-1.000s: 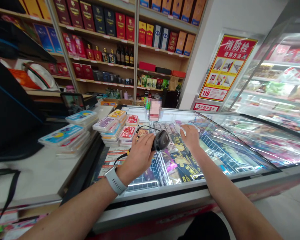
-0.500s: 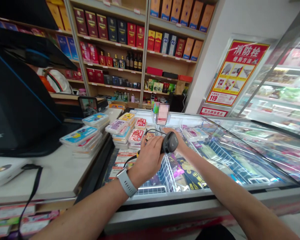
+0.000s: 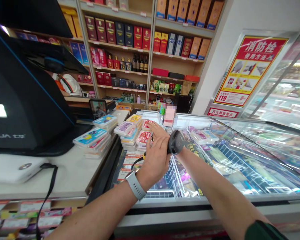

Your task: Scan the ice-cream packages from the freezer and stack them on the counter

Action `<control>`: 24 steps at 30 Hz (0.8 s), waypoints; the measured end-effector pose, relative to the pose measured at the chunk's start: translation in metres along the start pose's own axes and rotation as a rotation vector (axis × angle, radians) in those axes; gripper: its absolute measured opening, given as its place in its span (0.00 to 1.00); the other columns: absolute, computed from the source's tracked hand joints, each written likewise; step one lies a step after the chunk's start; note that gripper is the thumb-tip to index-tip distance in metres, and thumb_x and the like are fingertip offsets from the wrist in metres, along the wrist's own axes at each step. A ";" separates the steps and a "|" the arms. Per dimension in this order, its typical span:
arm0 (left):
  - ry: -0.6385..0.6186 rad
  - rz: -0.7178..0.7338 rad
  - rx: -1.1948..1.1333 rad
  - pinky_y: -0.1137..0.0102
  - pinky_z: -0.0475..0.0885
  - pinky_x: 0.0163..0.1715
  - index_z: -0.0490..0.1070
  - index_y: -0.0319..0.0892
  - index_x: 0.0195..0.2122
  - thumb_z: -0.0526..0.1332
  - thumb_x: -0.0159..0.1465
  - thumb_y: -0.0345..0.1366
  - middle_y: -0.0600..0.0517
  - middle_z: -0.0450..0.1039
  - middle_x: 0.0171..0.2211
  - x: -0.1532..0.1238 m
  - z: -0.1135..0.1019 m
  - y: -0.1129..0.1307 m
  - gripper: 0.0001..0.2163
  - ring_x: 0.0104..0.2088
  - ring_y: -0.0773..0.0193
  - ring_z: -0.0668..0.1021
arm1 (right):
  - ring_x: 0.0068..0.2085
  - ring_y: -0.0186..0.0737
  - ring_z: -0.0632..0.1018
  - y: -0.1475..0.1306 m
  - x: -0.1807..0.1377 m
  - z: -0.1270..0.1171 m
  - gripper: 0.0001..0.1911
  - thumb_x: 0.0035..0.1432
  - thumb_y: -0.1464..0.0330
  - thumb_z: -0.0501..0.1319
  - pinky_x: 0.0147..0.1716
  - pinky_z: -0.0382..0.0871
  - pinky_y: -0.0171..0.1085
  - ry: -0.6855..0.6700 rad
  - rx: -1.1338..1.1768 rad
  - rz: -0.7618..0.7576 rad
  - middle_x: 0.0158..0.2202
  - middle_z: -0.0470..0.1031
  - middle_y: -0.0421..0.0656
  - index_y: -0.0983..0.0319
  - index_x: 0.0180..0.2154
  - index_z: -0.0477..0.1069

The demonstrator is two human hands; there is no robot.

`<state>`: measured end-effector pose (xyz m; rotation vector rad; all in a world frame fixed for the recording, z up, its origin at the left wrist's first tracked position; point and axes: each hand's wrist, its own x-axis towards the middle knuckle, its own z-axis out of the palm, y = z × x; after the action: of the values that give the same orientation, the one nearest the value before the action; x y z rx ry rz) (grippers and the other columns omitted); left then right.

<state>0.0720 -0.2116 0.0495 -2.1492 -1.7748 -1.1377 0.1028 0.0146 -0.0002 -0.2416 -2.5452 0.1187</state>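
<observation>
My left hand (image 3: pixel 157 158), with a grey-banded watch (image 3: pixel 135 185) at the wrist, is closed around a black round-ended device (image 3: pixel 175 142) with a dark cord. Its exact kind does not show. Behind it, my right hand (image 3: pixel 158 129) reaches leftward with fingers stretched out, partly covered by the left. Its fingertips are close to the upper red-labelled flat pack (image 3: pixel 146 124); whether they touch cannot be made out. A lower red-labelled pack (image 3: pixel 142 137) lies nearer. To the left stand stacked packs, a purple-labelled one (image 3: pixel 125 127) and a yellow one (image 3: pixel 134 118) among them.
Under the hands is a glass-topped chest freezer with wire baskets (image 3: pixel 226 160). Blue-labelled packs (image 3: pixel 90 137) are piled on the counter (image 3: pixel 72 181) beside a black checkout terminal (image 3: pixel 27 110) and a white box-like device (image 3: pixel 13 168). A pink phone-like object (image 3: pixel 169 115) stands behind.
My right hand has moved left, from over the freezer to near the red-labelled packs. My left hand still holds the black device. The view has shifted slightly left.
</observation>
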 end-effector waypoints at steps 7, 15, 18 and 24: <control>-0.034 0.000 0.019 0.48 0.45 0.66 0.60 0.40 0.58 0.57 0.63 0.31 0.43 0.67 0.58 0.000 0.005 0.000 0.21 0.61 0.53 0.66 | 0.64 0.43 0.65 0.009 -0.006 0.014 0.23 0.62 0.72 0.54 0.66 0.55 0.52 0.095 0.065 0.025 0.61 0.68 0.48 0.59 0.59 0.66; -0.038 0.059 0.035 0.49 0.44 0.66 0.59 0.39 0.59 0.56 0.64 0.30 0.43 0.67 0.59 0.001 0.003 0.013 0.22 0.61 0.54 0.66 | 0.62 0.42 0.67 -0.008 -0.018 -0.002 0.18 0.63 0.67 0.54 0.63 0.62 0.48 0.168 0.170 0.021 0.60 0.69 0.46 0.58 0.54 0.71; -0.043 0.101 0.035 0.49 0.45 0.66 0.60 0.39 0.58 0.56 0.65 0.31 0.43 0.68 0.58 0.005 -0.003 0.020 0.20 0.60 0.54 0.66 | 0.59 0.42 0.70 -0.014 -0.024 -0.017 0.17 0.63 0.65 0.54 0.59 0.67 0.45 0.238 0.202 0.093 0.58 0.70 0.46 0.57 0.51 0.73; -0.063 0.125 0.037 0.47 0.46 0.64 0.59 0.39 0.59 0.56 0.65 0.32 0.43 0.68 0.58 0.018 -0.008 0.029 0.21 0.59 0.52 0.68 | 0.51 0.47 0.75 -0.015 -0.057 -0.055 0.17 0.62 0.60 0.55 0.54 0.69 0.50 0.482 0.239 0.362 0.48 0.75 0.48 0.60 0.48 0.73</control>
<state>0.0946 -0.2105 0.0767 -2.2619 -1.6452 -1.0117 0.1782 -0.0097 0.0169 -0.5609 -1.9670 0.4444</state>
